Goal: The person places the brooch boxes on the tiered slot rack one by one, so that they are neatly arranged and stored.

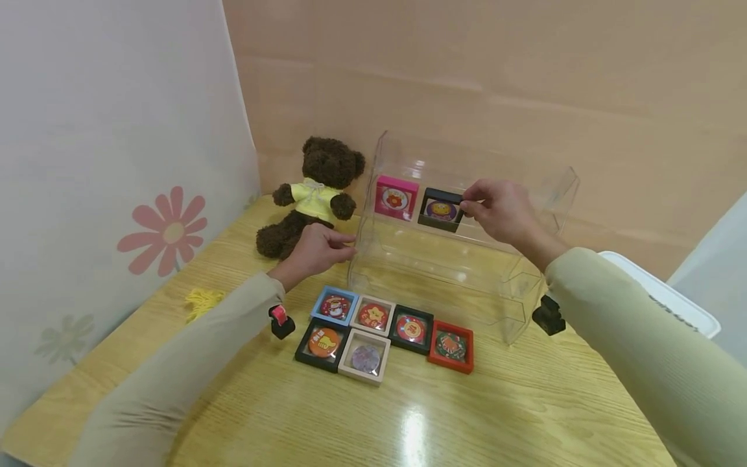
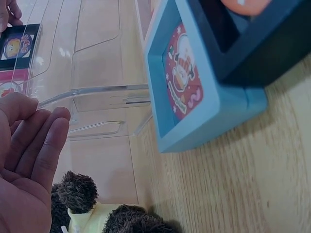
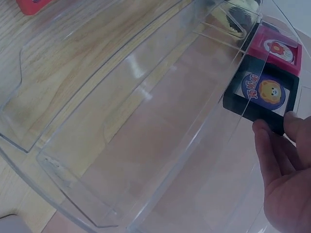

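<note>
A clear plastic tiered display rack stands on the table. My right hand pinches the right edge of a black square frame on the rack's top tier. That frame holds a purple badge with a yellow cartoon face, best seen in the right wrist view. Just left of it sits a pink frame with a red flower badge. My left hand is at the rack's left side; in the left wrist view its thumb and index finger pinch the clear side edge.
Before the rack lie several framed badges, among them a light blue frame and a red frame. A brown teddy bear in yellow sits left of the rack. Yellow strands lie far left, a white tray at right.
</note>
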A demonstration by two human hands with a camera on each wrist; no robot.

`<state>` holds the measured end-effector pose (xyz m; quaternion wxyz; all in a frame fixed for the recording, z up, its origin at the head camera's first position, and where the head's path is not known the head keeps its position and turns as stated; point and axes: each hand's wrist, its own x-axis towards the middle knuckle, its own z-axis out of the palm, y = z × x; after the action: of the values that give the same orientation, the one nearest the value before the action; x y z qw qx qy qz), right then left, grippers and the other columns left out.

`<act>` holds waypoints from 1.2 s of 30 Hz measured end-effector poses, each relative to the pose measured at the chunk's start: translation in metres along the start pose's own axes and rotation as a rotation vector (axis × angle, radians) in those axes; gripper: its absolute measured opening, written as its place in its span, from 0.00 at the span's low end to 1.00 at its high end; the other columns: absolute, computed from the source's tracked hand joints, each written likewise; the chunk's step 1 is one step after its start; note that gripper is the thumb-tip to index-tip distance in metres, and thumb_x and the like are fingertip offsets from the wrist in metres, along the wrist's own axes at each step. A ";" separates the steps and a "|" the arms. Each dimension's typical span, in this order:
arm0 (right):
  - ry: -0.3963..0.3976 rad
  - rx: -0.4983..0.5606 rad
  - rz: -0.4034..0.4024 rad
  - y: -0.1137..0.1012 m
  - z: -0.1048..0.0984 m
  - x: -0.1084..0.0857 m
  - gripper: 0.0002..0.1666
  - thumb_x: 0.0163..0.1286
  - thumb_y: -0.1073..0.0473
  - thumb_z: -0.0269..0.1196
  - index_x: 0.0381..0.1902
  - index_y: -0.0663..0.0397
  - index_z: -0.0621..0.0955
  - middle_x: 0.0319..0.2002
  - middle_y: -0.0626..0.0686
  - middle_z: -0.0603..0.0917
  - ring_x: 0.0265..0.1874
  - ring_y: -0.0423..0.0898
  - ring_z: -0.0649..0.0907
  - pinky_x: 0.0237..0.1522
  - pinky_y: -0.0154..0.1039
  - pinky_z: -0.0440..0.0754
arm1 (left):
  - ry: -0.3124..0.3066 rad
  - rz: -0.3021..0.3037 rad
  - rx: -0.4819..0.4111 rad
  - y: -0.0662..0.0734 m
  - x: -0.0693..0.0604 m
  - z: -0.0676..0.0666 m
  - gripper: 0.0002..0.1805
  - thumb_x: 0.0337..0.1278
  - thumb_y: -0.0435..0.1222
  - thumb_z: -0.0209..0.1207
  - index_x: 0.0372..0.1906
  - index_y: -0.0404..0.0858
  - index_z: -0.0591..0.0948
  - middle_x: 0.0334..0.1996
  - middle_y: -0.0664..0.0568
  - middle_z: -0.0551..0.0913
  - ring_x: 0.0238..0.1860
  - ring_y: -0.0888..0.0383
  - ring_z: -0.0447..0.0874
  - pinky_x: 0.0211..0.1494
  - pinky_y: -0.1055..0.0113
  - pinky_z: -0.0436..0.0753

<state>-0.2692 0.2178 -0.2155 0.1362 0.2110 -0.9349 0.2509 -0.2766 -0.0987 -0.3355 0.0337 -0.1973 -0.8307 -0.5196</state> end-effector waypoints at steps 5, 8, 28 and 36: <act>0.004 -0.010 0.018 -0.001 -0.001 -0.001 0.10 0.68 0.65 0.60 0.42 0.66 0.84 0.35 0.62 0.85 0.33 0.56 0.85 0.31 0.47 0.81 | -0.006 0.003 0.009 0.000 0.002 0.003 0.13 0.55 0.34 0.66 0.46 0.34 0.85 0.29 0.46 0.86 0.31 0.49 0.86 0.30 0.63 0.84; -0.002 -0.014 0.016 -0.002 -0.002 -0.002 0.11 0.69 0.65 0.60 0.43 0.67 0.84 0.36 0.63 0.85 0.33 0.58 0.85 0.33 0.49 0.81 | -0.011 0.011 0.013 0.000 0.002 0.004 0.13 0.55 0.34 0.65 0.46 0.34 0.85 0.29 0.46 0.86 0.31 0.50 0.86 0.30 0.63 0.84; 0.151 -0.002 -0.062 0.011 0.003 -0.053 0.05 0.65 0.68 0.60 0.35 0.65 0.81 0.30 0.56 0.84 0.27 0.49 0.83 0.29 0.37 0.83 | -0.041 -0.001 -0.004 0.000 0.004 0.008 0.14 0.55 0.35 0.66 0.47 0.33 0.85 0.32 0.44 0.86 0.34 0.44 0.85 0.34 0.58 0.85; -0.008 0.120 -0.088 0.015 0.045 -0.121 0.07 0.58 0.72 0.62 0.28 0.57 0.82 0.22 0.42 0.80 0.21 0.37 0.79 0.22 0.31 0.79 | 0.016 0.018 0.057 -0.003 -0.002 -0.002 0.14 0.55 0.39 0.67 0.45 0.38 0.87 0.31 0.49 0.86 0.30 0.53 0.86 0.28 0.63 0.83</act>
<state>-0.1773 0.2451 -0.3031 0.1305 0.2606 -0.9084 0.2996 -0.2764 -0.1018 -0.3380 0.0506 -0.1995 -0.8431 -0.4968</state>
